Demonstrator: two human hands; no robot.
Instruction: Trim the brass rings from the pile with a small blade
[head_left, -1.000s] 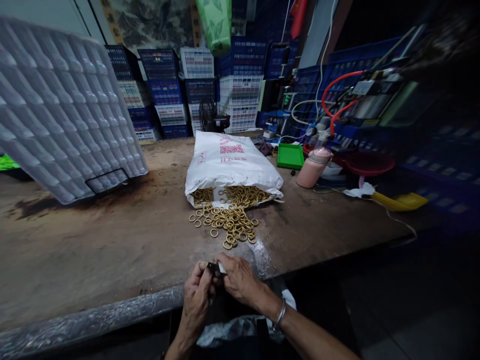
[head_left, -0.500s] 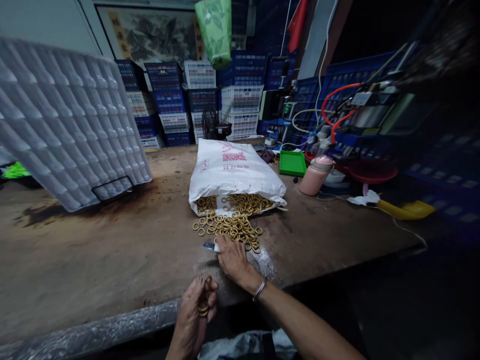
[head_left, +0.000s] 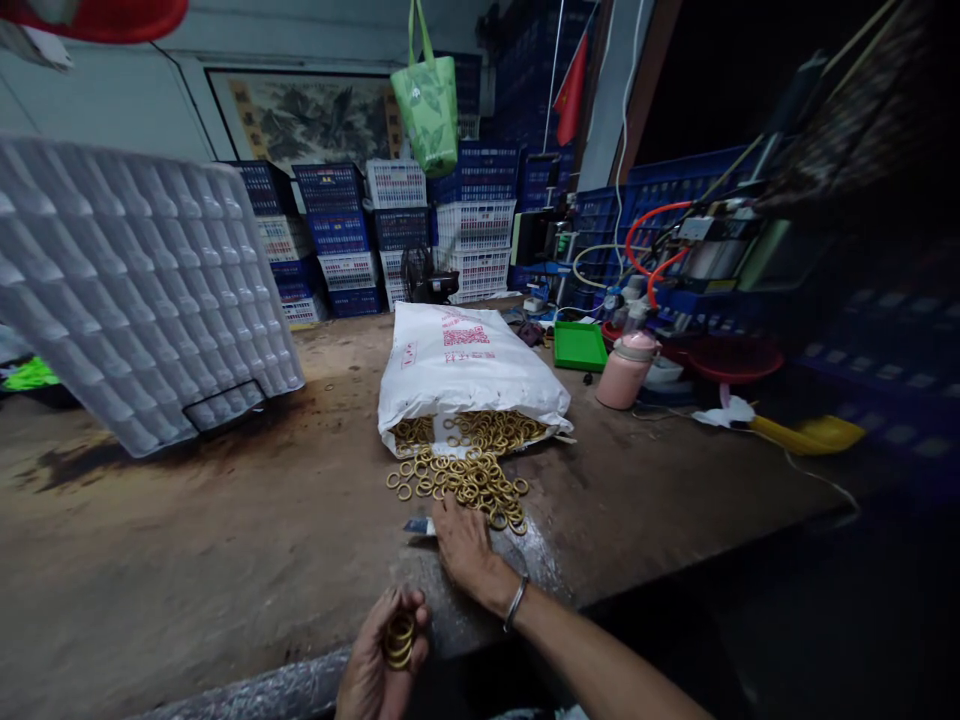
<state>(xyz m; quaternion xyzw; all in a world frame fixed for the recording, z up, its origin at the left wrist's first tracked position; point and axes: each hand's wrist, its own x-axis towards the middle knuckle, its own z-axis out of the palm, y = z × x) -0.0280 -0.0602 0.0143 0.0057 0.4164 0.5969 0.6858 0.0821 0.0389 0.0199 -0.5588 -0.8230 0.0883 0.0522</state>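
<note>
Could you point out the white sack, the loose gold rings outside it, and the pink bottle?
White sack (head_left: 469, 385): head view, on its upper face.
Loose gold rings (head_left: 476, 480): head view, mid-pile.
Pink bottle (head_left: 622, 380): head view, on its body.

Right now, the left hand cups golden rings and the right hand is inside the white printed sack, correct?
No: the head view shows the right hand outside the white printed sack, at the near edge of the ring pile. The left hand cups golden rings.

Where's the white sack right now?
In the head view, the white sack lies centrally on the table, left of the pink bottle, with loose gold rings at its open mouth.
</note>
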